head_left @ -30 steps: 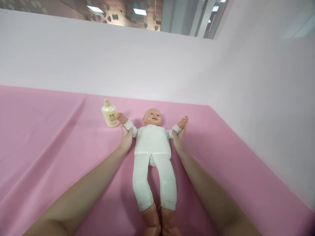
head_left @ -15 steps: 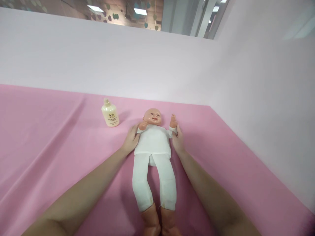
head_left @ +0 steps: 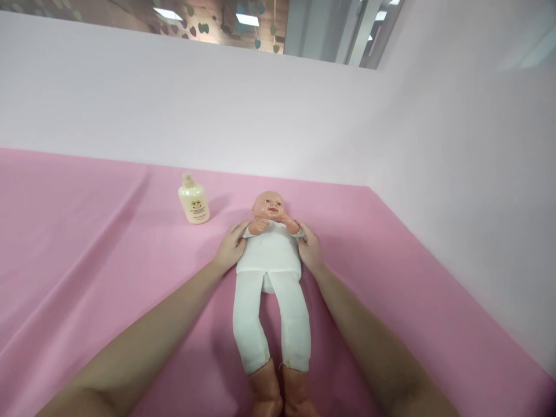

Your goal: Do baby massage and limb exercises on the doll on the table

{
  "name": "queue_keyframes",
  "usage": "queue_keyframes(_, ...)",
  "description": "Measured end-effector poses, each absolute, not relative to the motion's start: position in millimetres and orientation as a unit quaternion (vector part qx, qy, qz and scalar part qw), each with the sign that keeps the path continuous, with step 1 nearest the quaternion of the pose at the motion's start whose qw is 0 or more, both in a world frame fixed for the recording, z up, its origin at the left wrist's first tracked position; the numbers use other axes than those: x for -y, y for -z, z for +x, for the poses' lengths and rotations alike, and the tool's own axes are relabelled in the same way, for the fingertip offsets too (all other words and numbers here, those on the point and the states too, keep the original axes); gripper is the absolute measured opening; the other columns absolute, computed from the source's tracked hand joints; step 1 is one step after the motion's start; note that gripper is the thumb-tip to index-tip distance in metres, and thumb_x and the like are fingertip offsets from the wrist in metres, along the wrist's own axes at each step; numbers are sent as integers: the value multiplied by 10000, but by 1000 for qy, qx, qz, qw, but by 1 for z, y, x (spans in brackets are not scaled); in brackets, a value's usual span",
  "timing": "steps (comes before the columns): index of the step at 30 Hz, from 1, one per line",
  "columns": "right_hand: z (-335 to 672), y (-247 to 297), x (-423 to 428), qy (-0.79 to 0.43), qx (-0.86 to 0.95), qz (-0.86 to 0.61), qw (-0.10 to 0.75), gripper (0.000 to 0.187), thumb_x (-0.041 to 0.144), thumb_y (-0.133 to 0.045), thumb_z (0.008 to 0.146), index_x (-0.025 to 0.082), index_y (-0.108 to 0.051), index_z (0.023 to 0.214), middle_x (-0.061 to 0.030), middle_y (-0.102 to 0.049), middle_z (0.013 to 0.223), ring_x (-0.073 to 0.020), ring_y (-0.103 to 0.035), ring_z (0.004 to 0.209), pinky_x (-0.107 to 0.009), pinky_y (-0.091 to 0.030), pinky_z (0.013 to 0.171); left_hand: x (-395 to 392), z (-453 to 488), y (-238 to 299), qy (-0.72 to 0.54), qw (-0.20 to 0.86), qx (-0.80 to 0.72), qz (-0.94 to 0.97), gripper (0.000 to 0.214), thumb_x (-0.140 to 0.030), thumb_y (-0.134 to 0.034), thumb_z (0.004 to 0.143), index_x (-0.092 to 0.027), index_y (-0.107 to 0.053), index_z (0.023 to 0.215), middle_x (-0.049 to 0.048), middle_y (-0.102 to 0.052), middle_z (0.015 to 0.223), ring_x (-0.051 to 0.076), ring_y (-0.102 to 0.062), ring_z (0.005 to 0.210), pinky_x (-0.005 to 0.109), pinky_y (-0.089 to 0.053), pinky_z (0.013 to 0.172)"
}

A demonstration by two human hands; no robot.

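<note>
A baby doll [head_left: 269, 249] with a white cloth body lies on its back, its head toward the wall and its feet toward me. My left hand [head_left: 231, 246] grips the doll's arm on the left side, fingers around the upper part by the shoulder. On the other side, my right hand [head_left: 310, 248] is closed on the doll's other arm. Both of the doll's small plastic hands are bent in over its chest, below the chin. My fingertips are partly hidden behind the doll's arms.
A cream-coloured pump bottle [head_left: 194, 200] with a printed label stands left of the doll's head. Pink cloth [head_left: 108, 260] with a long crease covers the surface. White walls [head_left: 195, 104] rise behind and at the right, with a window [head_left: 247, 26] above.
My right hand has moved inward, folding the doll's arm from upright at its side to across its chest. My left hand has stayed almost in place.
</note>
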State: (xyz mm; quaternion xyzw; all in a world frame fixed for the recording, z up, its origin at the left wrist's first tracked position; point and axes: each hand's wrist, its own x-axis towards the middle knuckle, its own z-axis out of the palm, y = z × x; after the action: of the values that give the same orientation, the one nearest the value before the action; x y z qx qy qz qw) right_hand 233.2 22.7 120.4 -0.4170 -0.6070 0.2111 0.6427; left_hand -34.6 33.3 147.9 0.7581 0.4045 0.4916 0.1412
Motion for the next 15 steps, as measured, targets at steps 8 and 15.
queue_keyframes(8, 239, -111, -33, -269, 465, -423, 730, 584, 234, -531, 757, 220, -529, 1341, -89, -645, 1322, -248, -610, 1201, -473, -495, 1075, -30, -33, -151, -583, 216, -402, 673, 447, -275, -595, 899, -239, -534, 1340, 109, -611, 1350, 284, -552, 1314, 473, -404, 1161)
queue_keyframes(15, 253, -104, -42, -326, 351, -493, 727, 706, 262, -509, 713, 259, -415, 1412, -92, -554, 1422, -290, -572, 1291, -498, -507, 1080, -56, -49, -130, -695, 323, -449, 460, 303, -297, -576, 880, -312, -515, 1176, 43, -646, 1187, 232, -602, 1216, 428, -488, 1080)
